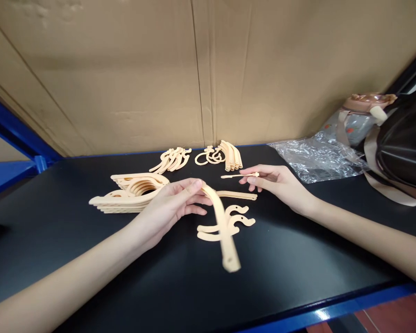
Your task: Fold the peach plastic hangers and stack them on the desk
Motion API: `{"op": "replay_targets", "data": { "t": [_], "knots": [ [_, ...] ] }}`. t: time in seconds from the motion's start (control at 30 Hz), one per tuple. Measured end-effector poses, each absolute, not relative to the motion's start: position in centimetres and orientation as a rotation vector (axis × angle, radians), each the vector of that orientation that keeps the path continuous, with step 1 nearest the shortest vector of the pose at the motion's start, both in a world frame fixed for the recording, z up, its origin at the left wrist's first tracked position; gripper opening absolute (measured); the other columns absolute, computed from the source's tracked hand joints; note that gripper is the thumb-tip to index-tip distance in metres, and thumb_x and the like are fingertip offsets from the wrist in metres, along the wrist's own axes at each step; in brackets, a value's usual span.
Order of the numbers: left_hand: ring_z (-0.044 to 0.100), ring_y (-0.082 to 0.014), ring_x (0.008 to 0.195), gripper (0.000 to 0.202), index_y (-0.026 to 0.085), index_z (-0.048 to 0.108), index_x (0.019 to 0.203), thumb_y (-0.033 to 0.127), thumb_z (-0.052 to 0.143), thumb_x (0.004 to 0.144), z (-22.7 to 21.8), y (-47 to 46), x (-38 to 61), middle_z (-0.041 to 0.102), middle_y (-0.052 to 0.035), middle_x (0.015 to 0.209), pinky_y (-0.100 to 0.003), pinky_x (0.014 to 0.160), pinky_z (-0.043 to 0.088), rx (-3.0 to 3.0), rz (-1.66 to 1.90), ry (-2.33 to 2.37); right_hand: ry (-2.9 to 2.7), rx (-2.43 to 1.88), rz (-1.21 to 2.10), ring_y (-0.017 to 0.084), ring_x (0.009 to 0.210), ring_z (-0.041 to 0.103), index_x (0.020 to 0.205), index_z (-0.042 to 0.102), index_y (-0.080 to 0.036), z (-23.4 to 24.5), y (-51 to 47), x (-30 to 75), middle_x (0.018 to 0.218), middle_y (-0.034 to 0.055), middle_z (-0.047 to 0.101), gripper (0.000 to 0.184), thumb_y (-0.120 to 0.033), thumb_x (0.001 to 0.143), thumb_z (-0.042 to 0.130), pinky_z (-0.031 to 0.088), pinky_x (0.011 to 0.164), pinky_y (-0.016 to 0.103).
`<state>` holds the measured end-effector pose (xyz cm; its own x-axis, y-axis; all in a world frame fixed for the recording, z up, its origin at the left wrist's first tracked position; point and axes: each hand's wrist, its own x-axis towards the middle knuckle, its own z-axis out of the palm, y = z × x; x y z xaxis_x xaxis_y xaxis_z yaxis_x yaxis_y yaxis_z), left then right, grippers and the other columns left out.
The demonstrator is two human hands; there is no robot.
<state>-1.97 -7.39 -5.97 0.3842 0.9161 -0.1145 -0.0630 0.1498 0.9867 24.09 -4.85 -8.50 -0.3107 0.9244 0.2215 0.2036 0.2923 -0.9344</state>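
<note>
My left hand (175,203) pinches one end of a long, slightly curved beige hanger arm (225,236), whose other end, with a small hole, points down toward me. Between the thumb and fingers of my right hand (273,182) is a thin beige hanger hook (241,175), seen nearly edge-on. Below and behind the held arm lie two wavy beige pieces (242,219) with small holes. Another straight beige arm (241,195) rests on the table just beyond them, partly hidden by my left hand.
Left of my left hand sits a stack of beige folded hangers (121,201). Farther back are piles of wavy pieces (173,159), hooks (208,157) and curved arms (231,156). Clear plastic bag (319,155), bottle (357,122) and dark bag (405,138) stand right, before a cardboard wall (125,69).
</note>
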Motion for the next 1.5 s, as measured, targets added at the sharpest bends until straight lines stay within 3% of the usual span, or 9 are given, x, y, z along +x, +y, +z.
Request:
{"op": "replay_targets", "data": {
  "t": [0.17, 0.27, 0.33, 0.43, 0.63, 0.87, 1.17, 1.33, 1.5],
  "knots": [
    [0.067, -0.0144, 0.074, 0.021, 0.017, 0.066, 0.081, 0.038, 0.064, 0.086, -5.7, -7.6, -2.0, 0.072, -0.0059, 0.084, -0.026, 0.071, 0.058, 1.171, 0.730, 0.918, -1.678, -1.026, 1.177, 0.018, 0.085, 0.066, 0.108, 0.071, -0.023, -8.6, -5.0, 24.0, 0.098, 0.0061, 0.073, 0.035, -0.039, 0.077, 0.073, 0.053, 0.075, 0.035],
    [0.062, -0.0128, 0.056, 0.027, 0.017, 0.063, 0.077, 0.042, 0.059, 0.088, -5.3, -8.1, -1.6, 0.065, -0.0029, 0.069, -0.025, 0.055, 0.055, 1.209, 0.650, 0.973, -1.656, -1.039, 1.220, 0.021, 0.092, 0.065, 0.109, 0.072, -0.024, -8.5, -5.0, 24.1, 0.100, 0.0061, 0.073, 0.037, -0.038, 0.074, 0.076, 0.052, 0.077, 0.035],
    [0.045, -0.0074, 0.038, 0.033, 0.017, 0.062, 0.079, 0.047, 0.053, 0.090, -4.9, -8.5, -1.3, 0.053, 0.0027, 0.054, -0.020, 0.038, 0.040, 1.272, 0.611, 1.055, -1.660, -1.012, 1.257, 0.020, 0.090, 0.065, 0.111, 0.071, -0.023, -8.4, -5.0, 24.1, 0.103, 0.0071, 0.072, 0.037, -0.040, 0.078, 0.072, 0.051, 0.076, 0.034],
    [0.026, -0.0053, 0.036, 0.039, 0.016, 0.063, 0.089, 0.051, 0.044, 0.093, -4.7, -9.1, -1.1, 0.038, 0.0075, 0.049, -0.019, 0.034, 0.021, 1.492, 0.572, 1.142, -1.661, -0.988, 1.287, 0.017, 0.082, 0.062, 0.109, 0.073, -0.022, -8.2, -5.2, 23.9, 0.101, 0.0073, 0.073, 0.033, -0.043, 0.085, 0.065, 0.047, 0.073, 0.032],
    [0.041, -0.0101, 0.048, 0.039, 0.019, 0.054, 0.068, 0.041, 0.038, 0.095, -5.3, -10.0, -1.1, 0.044, 0.0047, 0.052, -0.023, 0.047, 0.029, 2.274, 0.568, 1.377, -1.654, -0.995, 1.303, 0.015, 0.079, 0.058, 0.101, 0.076, -0.023, -7.8, -5.3, 23.7, 0.101, 0.0078, 0.074, 0.027, -0.041, 0.088, 0.062, 0.038, 0.063, 0.028],
    [0.038, -0.0087, 0.040, 0.024, 0.020, 0.046, 0.067, 0.027, 0.043, 0.090, -6.5, -10.8, -0.9, 0.044, 0.0071, 0.049, -0.022, 0.043, 0.024, 2.653, 0.645, 1.297, -1.671, -1.011, 1.298, 0.015, 0.074, 0.059, 0.101, 0.076, -0.022, -8.1, -5.1, 23.9, 0.090, 0.0063, 0.073, 0.029, -0.042, 0.081, 0.069, 0.043, 0.064, 0.028],
    [0.048, -0.0129, 0.058, 0.025, 0.019, 0.049, 0.070, 0.024, 0.043, 0.093, -6.9, -10.2, -1.0, 0.049, 0.0026, 0.060, -0.022, 0.051, 0.032, 2.804, 0.668, 1.186, -1.786, -0.917, 1.354, 0.018, 0.084, 0.067, 0.087, 0.076, -0.023, -8.3, -5.4, 23.8, 0.090, 0.0023, 0.073, 0.016, -0.035, 0.076, 0.075, 0.050, 0.081, 0.034],
    [0.048, -0.0165, 0.070, 0.023, 0.019, 0.048, 0.074, 0.024, 0.042, 0.096, -7.0, -10.0, -1.1, 0.053, -0.0001, 0.069, -0.025, 0.058, 0.035, 2.844, 0.613, 1.106, -2.051, -0.962, 0.900, 0.015, 0.074, 0.061, 0.091, 0.073, -0.022, -8.4, -5.5, 24.0, 0.083, 0.0014, 0.068, 0.015, -0.034, 0.083, 0.068, 0.047, 0.068, 0.030],
    [0.045, -0.0174, 0.073, 0.023, 0.018, 0.050, 0.077, 0.023, 0.040, 0.097, -7.0, -9.8, -1.3, 0.053, -0.0017, 0.075, -0.028, 0.062, 0.036, 2.910, 0.616, 1.102, -2.283, -0.964, 0.338, 0.018, 0.093, 0.058, 0.104, 0.070, -0.021, -8.8, -4.9, 24.3, 0.099, 0.0058, 0.064, 0.019, -0.024, 0.092, 0.055, 0.046, 0.084, 0.034]
  ]
}}
